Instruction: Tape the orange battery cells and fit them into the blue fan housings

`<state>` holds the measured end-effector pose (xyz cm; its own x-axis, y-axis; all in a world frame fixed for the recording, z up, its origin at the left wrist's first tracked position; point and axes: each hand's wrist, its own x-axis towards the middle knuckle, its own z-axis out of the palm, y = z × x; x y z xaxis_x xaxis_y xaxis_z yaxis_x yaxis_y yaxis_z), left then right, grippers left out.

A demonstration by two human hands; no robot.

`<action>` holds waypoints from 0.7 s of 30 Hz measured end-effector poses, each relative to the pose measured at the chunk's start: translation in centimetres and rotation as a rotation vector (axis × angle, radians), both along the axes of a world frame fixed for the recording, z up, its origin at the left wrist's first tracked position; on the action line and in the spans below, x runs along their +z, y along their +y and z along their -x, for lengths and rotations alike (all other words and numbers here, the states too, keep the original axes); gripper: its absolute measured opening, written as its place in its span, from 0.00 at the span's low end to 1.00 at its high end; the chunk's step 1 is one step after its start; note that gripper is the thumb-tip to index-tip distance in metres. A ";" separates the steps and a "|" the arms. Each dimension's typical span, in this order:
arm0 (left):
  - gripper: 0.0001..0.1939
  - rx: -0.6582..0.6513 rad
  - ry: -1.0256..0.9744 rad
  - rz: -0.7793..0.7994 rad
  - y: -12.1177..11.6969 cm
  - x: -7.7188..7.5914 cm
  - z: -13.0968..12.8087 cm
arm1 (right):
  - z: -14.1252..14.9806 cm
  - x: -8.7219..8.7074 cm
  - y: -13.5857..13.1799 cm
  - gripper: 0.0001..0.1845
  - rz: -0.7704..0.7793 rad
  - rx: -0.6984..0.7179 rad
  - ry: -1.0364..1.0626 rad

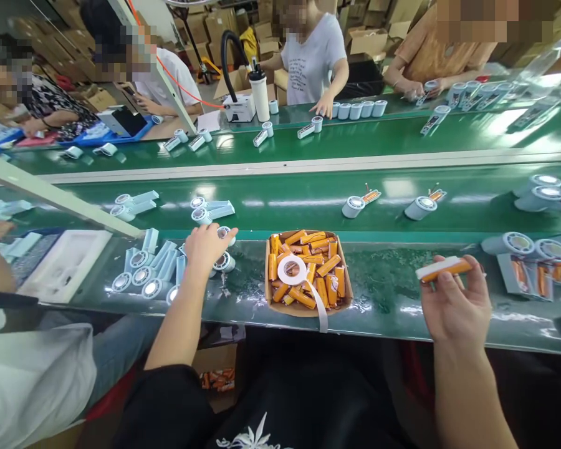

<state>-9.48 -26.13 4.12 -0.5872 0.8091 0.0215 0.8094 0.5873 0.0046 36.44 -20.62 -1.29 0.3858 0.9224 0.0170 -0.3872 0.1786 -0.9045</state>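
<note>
My right hand (455, 302) pinches an orange cylindrical battery (444, 269) between thumb and fingers, well above the bench. A white strip lies along the battery's upper side. At the left, my left hand (206, 249) curls over a light blue fan-like housing (223, 262) with a round end; its fingertips are partly hidden. More such housings (153, 287) lie beside that hand. Between my hands stands an open cardboard box (268, 299) full of orange batteries. A roll of white tape (283, 272) rests on them, its loose end hanging over the box's front edge.
Several housings with orange batteries inside (518, 274) sit at the right. A green conveyor (285, 212) runs behind the bench, carrying more housings. Co-workers (311, 59) work across a second belt. A slanted white post (65, 193) and a white tray (65, 262) are at the left.
</note>
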 end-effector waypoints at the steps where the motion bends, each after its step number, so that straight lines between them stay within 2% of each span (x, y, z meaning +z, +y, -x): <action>1: 0.38 0.057 -0.016 0.115 0.6 0.4 0.6 | -0.3 -0.5 -0.2 0.29 0.023 -0.014 0.005; 4: 0.40 0.096 -0.045 0.335 1.9 0.9 1.0 | -1.1 -1.6 -0.6 0.27 0.071 -0.042 0.027; 7: 0.32 0.007 0.008 0.407 2.4 1.4 -0.2 | -2.0 -1.8 -1.1 0.26 0.083 -0.073 0.045; 9: 0.28 -0.128 0.027 0.408 2.7 1.9 -1.3 | -2.3 -1.6 -1.0 0.28 0.073 -0.096 0.047; 11: 0.26 -0.360 0.029 0.357 3.9 2.4 -2.6 | -2.1 -1.2 -0.1 0.29 0.047 -0.078 0.030; 14: 0.27 -0.713 0.033 0.277 8.1 2.3 -4.8 | -0.4 -0.2 2.4 0.30 -0.015 0.041 -0.018; 16: 0.29 -0.860 0.035 0.280 11.7 1.7 -6.2 | 1.6 0.7 4.3 0.31 -0.053 0.168 -0.063; 19: 0.29 -0.984 0.040 0.312 16.3 0.5 -7.4 | 4.8 1.7 6.8 0.32 -0.084 0.375 -0.129; 21: 0.29 -1.004 0.053 0.320 18.2 -0.5 -7.9 | 6.3 2.1 8.1 0.33 -0.088 0.492 -0.147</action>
<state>-1.58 -7.91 3.58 0.3509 0.8957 -0.2732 0.9193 -0.3850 -0.0815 30.11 -12.51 0.82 -0.1059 0.9866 0.1242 -0.3146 0.0853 -0.9454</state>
